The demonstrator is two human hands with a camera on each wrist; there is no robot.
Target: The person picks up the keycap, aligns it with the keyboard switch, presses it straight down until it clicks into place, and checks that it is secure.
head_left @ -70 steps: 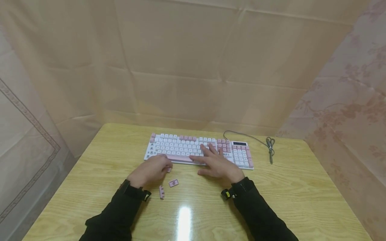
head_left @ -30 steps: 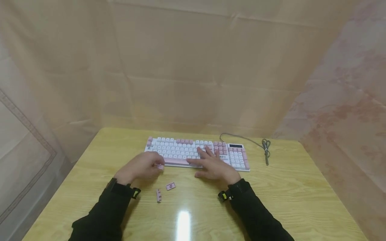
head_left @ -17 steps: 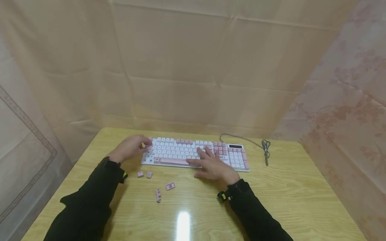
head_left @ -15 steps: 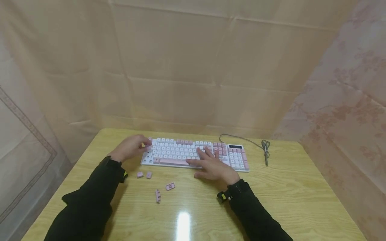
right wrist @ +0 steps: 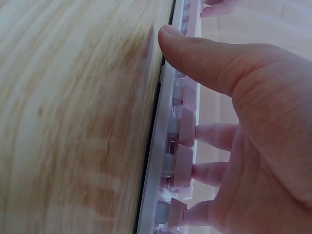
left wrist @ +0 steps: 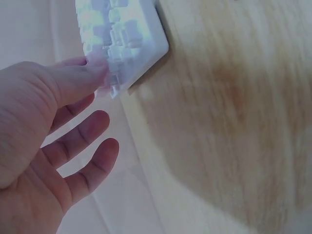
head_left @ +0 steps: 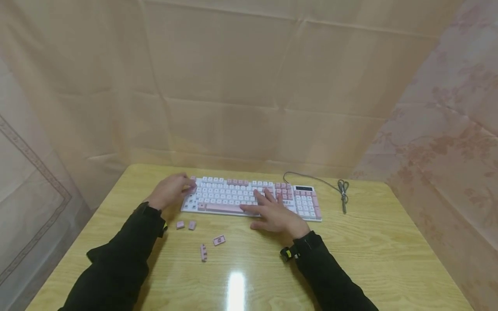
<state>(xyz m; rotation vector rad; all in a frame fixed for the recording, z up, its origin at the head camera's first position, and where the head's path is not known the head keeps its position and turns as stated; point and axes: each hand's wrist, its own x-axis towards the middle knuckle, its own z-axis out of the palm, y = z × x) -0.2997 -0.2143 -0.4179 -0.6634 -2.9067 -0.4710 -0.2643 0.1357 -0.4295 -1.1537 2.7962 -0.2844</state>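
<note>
A white and pink keyboard [head_left: 221,195] lies on the table, with several keycaps off at its lower left. My left hand [head_left: 169,191] is at its left end, thumb and index finger pinching a pink keycap [left wrist: 101,91] there; the other fingers hang loosely curled. My right hand [head_left: 278,216] rests on the keyboard's right part, fingers spread over the keys and thumb at the front edge. Two loose pink keycaps [head_left: 192,225] lie in front of the keyboard. Closer in are a longer pink keycap [head_left: 219,240], upturned, and another [head_left: 204,252] on its side.
A grey cable [head_left: 311,176] runs from the keyboard's back to a tied bundle [head_left: 344,194] on the right. The wooden table [head_left: 389,242] meets a beige cloth [head_left: 249,108] behind. Patterned cloth [head_left: 447,151] hangs at the right.
My left hand has moved from the keyboard's front left corner up to its left end. Two pink keycaps now show on the table where it was. My right hand stays on the keys.
</note>
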